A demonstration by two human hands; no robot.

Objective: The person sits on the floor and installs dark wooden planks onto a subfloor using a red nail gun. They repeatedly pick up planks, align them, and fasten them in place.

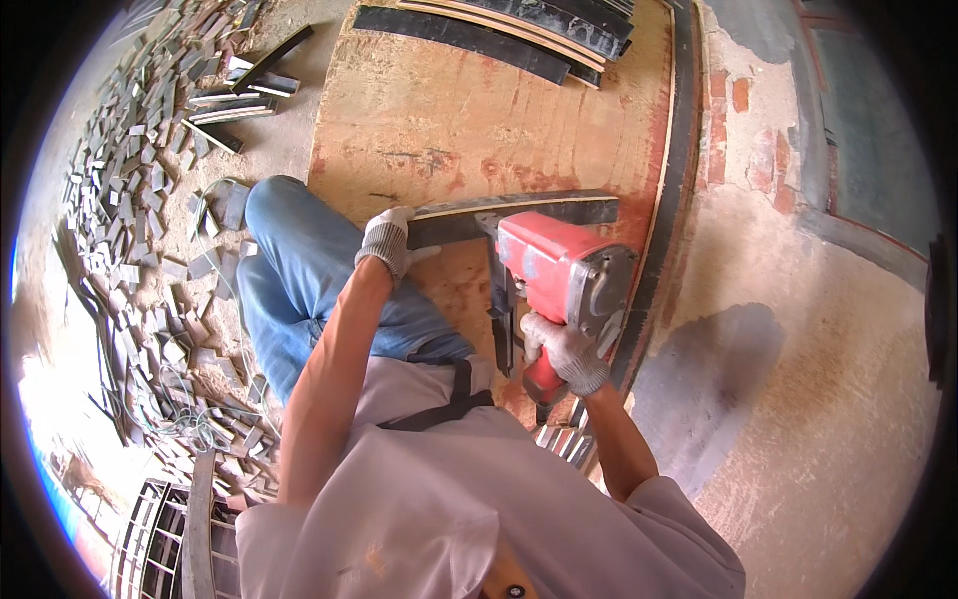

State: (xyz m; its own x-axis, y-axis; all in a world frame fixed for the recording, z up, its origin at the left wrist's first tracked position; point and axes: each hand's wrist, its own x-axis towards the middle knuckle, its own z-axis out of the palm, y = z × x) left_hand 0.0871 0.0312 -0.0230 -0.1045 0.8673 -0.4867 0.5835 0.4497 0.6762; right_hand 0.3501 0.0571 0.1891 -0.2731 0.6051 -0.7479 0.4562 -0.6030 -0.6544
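My right hand [567, 356], in a pale knitted glove, is wrapped round the handle of a red nail gun [549, 262]. The gun's nose rests at a dark, slightly curved wooden strip [451, 227] with a pale edge; whether it presses on the wood I cannot tell. My left hand [391, 240], gloved too, grips that strip by its left end. The strip lies crosswise over a large reddish-brown board [429, 130] in front of me. Part of the strip is hidden behind the gun.
Several long dark strips [479, 42] are stacked at the board's far end. Small wood offcuts [130, 200] litter the floor on the left, with longer pieces [235, 105] among them. A metal rack [150, 544] stands at lower left. A patchy wall [748, 150] rises on the right.
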